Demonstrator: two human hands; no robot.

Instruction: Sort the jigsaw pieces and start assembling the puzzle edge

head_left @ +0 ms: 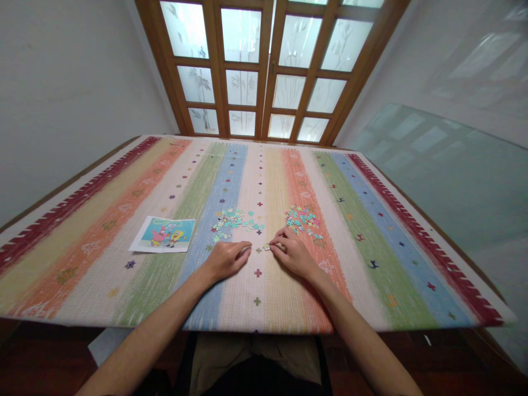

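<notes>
My left hand (pixel 226 258) rests palm down on the striped tablecloth (pixel 371 231), fingers loosely curled, just below a heap of loose teal puzzle pieces (pixel 233 221). My right hand (pixel 291 254) pinches a small puzzle piece (pixel 267 247) at its fingertips on the cloth. A second heap of puzzle pieces (pixel 302 218) lies just beyond the right hand. A cartoon reference picture (pixel 163 234) lies flat to the left.
The table's near edge (pixel 256 329) is close to my body. Wooden-framed frosted glass doors (pixel 264 71) stand behind the table. White walls close in on both sides, and a glass panel (pixel 454 181) leans at the right.
</notes>
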